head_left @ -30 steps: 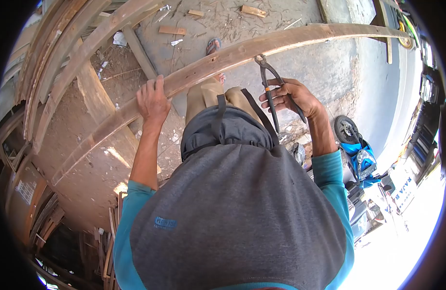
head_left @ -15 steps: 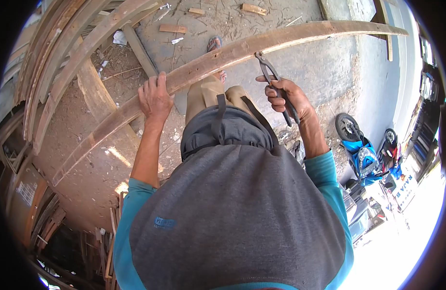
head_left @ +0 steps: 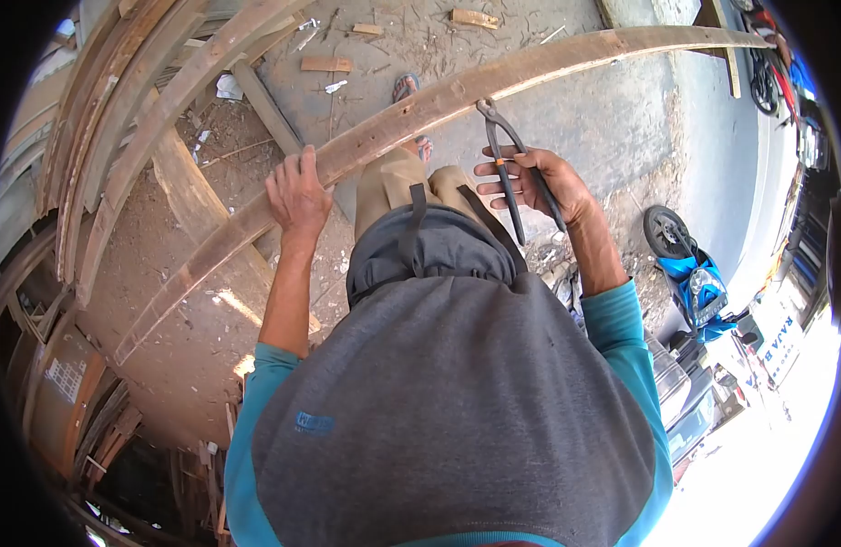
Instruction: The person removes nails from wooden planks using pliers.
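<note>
Head view: left hand (head_left: 298,193) is gripping the long wooden plank (head_left: 384,129), which is running crosswise in front of the trousered legs (head_left: 384,187). Right hand (head_left: 562,185) is loosely holding pincers (head_left: 510,199), fingers partly extended, handles standing spread, pincer head sitting at plank's near edge.

The left hand (head_left: 299,193) reaches forward with fingers together, bent down at the tips, its forearm (head_left: 288,287) almost straight behind. The right hand (head_left: 555,187) turns inward, fingers spread and loosely curved, its forearm slanting inward.
</note>
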A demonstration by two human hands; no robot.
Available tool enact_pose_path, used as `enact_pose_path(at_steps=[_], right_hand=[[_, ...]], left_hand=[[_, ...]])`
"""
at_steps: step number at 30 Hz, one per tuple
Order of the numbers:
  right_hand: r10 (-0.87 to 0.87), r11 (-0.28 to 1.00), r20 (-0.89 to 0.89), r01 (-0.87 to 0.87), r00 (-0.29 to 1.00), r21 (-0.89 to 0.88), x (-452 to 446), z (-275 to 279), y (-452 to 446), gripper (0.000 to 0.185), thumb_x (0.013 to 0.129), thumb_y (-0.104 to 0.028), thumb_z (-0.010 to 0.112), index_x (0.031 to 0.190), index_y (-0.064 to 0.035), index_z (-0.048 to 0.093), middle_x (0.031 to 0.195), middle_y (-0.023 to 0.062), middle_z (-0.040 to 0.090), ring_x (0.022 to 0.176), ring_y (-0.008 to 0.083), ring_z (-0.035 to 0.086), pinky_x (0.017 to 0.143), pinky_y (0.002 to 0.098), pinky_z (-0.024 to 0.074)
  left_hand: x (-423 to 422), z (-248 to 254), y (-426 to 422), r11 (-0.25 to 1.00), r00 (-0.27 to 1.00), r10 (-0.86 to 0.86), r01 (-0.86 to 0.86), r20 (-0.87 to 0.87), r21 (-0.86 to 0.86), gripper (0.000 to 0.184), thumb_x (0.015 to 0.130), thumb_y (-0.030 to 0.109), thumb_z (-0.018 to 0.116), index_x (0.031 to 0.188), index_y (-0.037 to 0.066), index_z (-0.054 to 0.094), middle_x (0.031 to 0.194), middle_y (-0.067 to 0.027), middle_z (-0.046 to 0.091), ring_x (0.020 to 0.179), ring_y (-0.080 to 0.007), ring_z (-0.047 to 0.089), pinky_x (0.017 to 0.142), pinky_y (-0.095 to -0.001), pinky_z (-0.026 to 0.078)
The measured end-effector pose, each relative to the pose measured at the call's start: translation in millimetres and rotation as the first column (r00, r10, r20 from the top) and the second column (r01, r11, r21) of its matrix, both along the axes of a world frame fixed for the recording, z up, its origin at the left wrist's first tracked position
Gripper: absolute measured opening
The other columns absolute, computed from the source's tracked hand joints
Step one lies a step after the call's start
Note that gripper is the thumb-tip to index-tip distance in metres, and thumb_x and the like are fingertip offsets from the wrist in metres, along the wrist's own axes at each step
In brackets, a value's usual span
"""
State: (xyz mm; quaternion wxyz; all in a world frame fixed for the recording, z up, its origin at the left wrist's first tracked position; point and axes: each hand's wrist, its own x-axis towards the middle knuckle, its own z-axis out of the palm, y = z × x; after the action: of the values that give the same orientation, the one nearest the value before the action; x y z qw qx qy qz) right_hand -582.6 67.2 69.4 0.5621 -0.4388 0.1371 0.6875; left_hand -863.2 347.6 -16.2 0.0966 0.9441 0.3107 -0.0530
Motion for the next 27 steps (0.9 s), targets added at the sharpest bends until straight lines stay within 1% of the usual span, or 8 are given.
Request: enact_pose_path(at_steps=[8, 15, 17, 21, 23, 24, 26, 27], right_hand=[[0.080, 0.997, -0.002, -0.080, 0.997, -0.019, 20, -6, -10, 0.055, 0.101, -0.024, 0.046, 0.142, 0.0128, 0.046, 0.129, 0.0285, 0.064, 0.117, 0.0422, 0.068, 0.099, 0.0523, 0.0571], [0.146, 0.989, -0.014, -0.146, 0.989, 0.017, 36, -6, -12, 0.056, 0.099, -0.023, 0.050, 0.142, 0.0140, 0.043, 0.120, 0.0314, 0.067, 0.104, 0.0413, 0.073, 0.094, 0.0517, 0.0606], [0.166, 0.986, -0.001, -0.166, 0.986, -0.008, 36, -3, -8, 0.057, 0.100, -0.023, 0.051, 0.142, 0.0137, 0.044, 0.118, 0.0305, 0.068, 0.105, 0.0407, 0.073, 0.093, 0.0510, 0.0610], [0.157, 0.987, -0.008, -0.157, 0.988, -0.027, 34, -4, -4, 0.056, 0.100, -0.023, 0.051, 0.142, 0.0132, 0.044, 0.119, 0.0303, 0.068, 0.107, 0.0415, 0.072, 0.090, 0.0501, 0.0613], [0.128, 0.992, -0.011, -0.128, 0.992, -0.012, 31, -5, -5, 0.056, 0.101, -0.023, 0.050, 0.144, 0.0126, 0.043, 0.107, 0.0215, 0.068, 0.090, 0.0308, 0.072, 0.075, 0.0401, 0.0611], [0.126, 0.992, -0.011, -0.126, 0.992, -0.013, 29, -10, -8, 0.056, 0.101, -0.023, 0.050, 0.144, 0.0126, 0.043, 0.107, 0.0215, 0.068, 0.090, 0.0308, 0.072, 0.075, 0.0401, 0.0611], [-0.039, 0.995, -0.276, 0.062, 0.960, 0.075, 25, -21, -13, 0.048, 0.104, -0.025, 0.048, 0.138, 0.0101, 0.048, 0.093, 0.0096, 0.060, 0.072, 0.0165, 0.059, 0.061, 0.0318, 0.0515], [-0.040, 0.995, -0.277, 0.064, 0.960, 0.076, 17, -19, -9, 0.048, 0.104, -0.025, 0.048, 0.138, 0.0101, 0.048, 0.093, 0.0096, 0.060, 0.072, 0.0165, 0.059, 0.061, 0.0318, 0.0515]], left_hand=[[0, 1, -2, 1.000, 0.999, 0.011, -0.010, 0.041, -0.015, 0.075, 0.067, 0.015, 0.090, 0.135, 0.014, 0.057, 0.118, -0.0089, 0.061, 0.114, -0.0311, 0.060, 0.094, -0.0459, 0.043], [-2, -3, -1, 1.000, 0.998, -0.011, 0.010, 0.064, 0.012, 0.072, 0.068, 0.009, 0.085, 0.134, 0.012, 0.057, 0.115, -0.0094, 0.061, 0.112, -0.0315, 0.060, 0.094, -0.0456, 0.043], [-3, -5, -1, 1.000, 1.000, -0.004, 0.004, 0.010, 0.018, 0.082, 0.064, 0.020, 0.094, 0.135, 0.014, 0.055, 0.118, -0.0098, 0.060, 0.115, -0.0299, 0.059, 0.100, -0.0459, 0.043], [-2, -5, -1, 1.000, 1.000, 0.011, -0.011, 0.023, 0.008, 0.081, 0.065, 0.020, 0.094, 0.135, 0.014, 0.055, 0.119, -0.0096, 0.061, 0.115, -0.0300, 0.059, 0.101, -0.0459, 0.043], [-2, -5, -1, 1.000, 1.000, 0.012, -0.012, 0.026, -0.004, 0.080, 0.065, 0.021, 0.094, 0.135, 0.014, 0.056, 0.119, -0.0096, 0.061, 0.115, -0.0300, 0.059, 0.101, -0.0460, 0.043], [-2, -5, -1, 1.000, 1.000, 0.010, -0.010, 0.026, -0.005, 0.080, 0.065, 0.021, 0.094, 0.135, 0.014, 0.056, 0.119, -0.0096, 0.061, 0.115, -0.0300, 0.059, 0.101, -0.0460, 0.043], [-2, -6, -1, 1.000, 1.000, 0.006, -0.007, 0.025, 0.015, 0.079, 0.065, 0.021, 0.093, 0.135, 0.014, 0.057, 0.118, -0.0097, 0.061, 0.115, -0.0301, 0.059, 0.100, -0.0457, 0.043], [-3, -7, -1, 1.000, 1.000, 0.004, -0.005, 0.024, 0.016, 0.079, 0.065, 0.021, 0.093, 0.135, 0.014, 0.057, 0.118, -0.0097, 0.061, 0.115, -0.0301, 0.059, 0.100, -0.0457, 0.043]])
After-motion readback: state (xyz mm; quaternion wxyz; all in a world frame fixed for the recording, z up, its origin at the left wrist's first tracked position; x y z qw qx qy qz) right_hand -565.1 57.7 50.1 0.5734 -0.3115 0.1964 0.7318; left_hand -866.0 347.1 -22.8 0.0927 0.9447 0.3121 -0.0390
